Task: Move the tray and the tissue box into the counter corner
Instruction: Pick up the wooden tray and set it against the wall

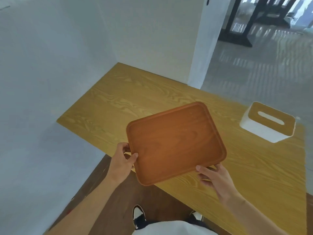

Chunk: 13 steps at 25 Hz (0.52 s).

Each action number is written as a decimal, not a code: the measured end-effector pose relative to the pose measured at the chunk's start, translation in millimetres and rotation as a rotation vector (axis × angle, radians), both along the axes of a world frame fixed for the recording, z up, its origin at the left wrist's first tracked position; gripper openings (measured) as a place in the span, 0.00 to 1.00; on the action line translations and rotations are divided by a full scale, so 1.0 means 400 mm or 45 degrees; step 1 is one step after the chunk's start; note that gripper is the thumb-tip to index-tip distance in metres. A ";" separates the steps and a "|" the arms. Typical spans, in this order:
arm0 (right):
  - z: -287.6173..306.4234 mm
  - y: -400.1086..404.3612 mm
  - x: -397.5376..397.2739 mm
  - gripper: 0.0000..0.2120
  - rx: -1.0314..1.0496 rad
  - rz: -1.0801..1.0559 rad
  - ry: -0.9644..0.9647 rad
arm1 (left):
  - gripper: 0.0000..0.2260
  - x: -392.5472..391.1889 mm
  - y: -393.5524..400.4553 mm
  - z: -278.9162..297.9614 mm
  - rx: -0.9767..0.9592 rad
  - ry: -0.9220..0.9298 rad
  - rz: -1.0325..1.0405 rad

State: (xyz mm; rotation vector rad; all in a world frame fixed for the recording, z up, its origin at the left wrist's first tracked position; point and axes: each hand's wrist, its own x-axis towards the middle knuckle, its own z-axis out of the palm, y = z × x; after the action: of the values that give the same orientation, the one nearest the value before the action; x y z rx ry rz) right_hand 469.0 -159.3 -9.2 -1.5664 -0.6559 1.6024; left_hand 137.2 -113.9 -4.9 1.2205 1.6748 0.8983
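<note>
A brown wooden tray (174, 141) with a raised rim hangs tilted above the near edge of the yellow wood-grain counter (128, 102). My left hand (123, 158) grips its left edge, thumb on top. My right hand (213, 175) holds its near right corner from below. The tissue box (267, 124), white with a wooden slotted lid, stands on the counter at the right, apart from the tray. The counter corner (118, 65) lies at the far left, where two white walls meet.
White walls (50, 65) bound the counter on the left and at the back. A white pillar (201, 48) stands at the counter's far right end. Grey floor and dark furniture legs (240, 31) lie beyond. Dark wooden floor (110, 200) and my shoes are below.
</note>
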 end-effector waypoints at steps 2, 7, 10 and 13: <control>0.008 0.029 -0.107 0.23 0.007 0.081 -0.008 | 0.14 -0.111 -0.022 0.004 0.016 -0.009 0.084; 0.026 0.094 -0.351 0.22 0.050 0.217 -0.015 | 0.14 -0.356 -0.054 0.006 0.040 -0.023 0.241; 0.035 0.113 -0.462 0.18 0.076 0.240 -0.024 | 0.14 -0.463 -0.053 0.009 0.056 0.022 0.278; 0.039 0.133 -0.532 0.17 0.082 0.255 -0.034 | 0.16 -0.536 -0.027 0.004 0.071 0.039 0.284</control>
State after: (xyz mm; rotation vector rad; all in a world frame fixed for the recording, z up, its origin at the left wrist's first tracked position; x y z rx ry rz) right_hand 256.0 -106.2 6.2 -1.5163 -0.8940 1.6900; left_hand -77.2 -124.6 -3.4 1.1029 1.8475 1.0716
